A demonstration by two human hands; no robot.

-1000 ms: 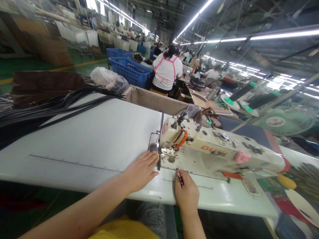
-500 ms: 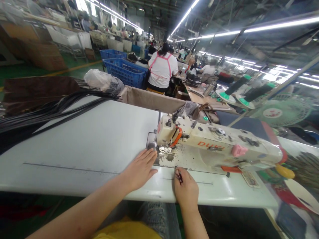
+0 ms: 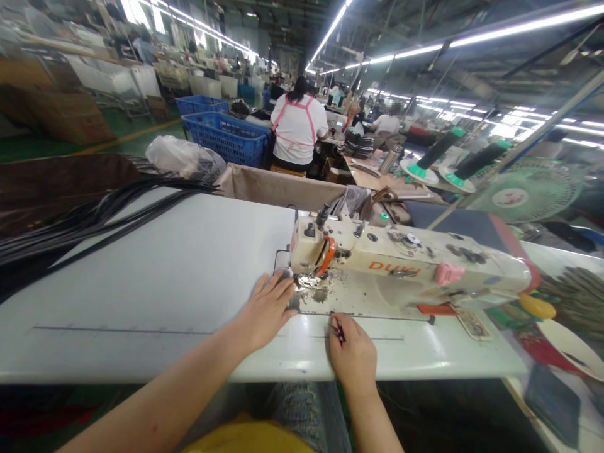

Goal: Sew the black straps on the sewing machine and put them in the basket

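A white sewing machine (image 3: 401,258) with orange lettering stands on the pale work table. My left hand (image 3: 267,311) lies flat with its fingers stretched out, the fingertips beside the presser foot (image 3: 309,282) and over part of the metal plate. Whether anything thin lies beneath those fingers is hidden. Just in front of the machine bed, my right hand (image 3: 353,352) rests on the table, curled round small dark thread snips (image 3: 338,331). Their points show by the thumb and index finger; the rest is covered by the hand.
Long black strips (image 3: 108,214) lie across the table's left side. Behind it stand a fabric-lined bin (image 3: 278,189) and a blue crate (image 3: 226,138). Thread cones (image 3: 436,154) and a fan (image 3: 514,195) are at the right. A co-worker (image 3: 298,129) sits ahead, facing away.
The view has shifted slightly, so the background sits a little further left. Both hands keep nearly the same places by the machine, and the right still holds the snips.
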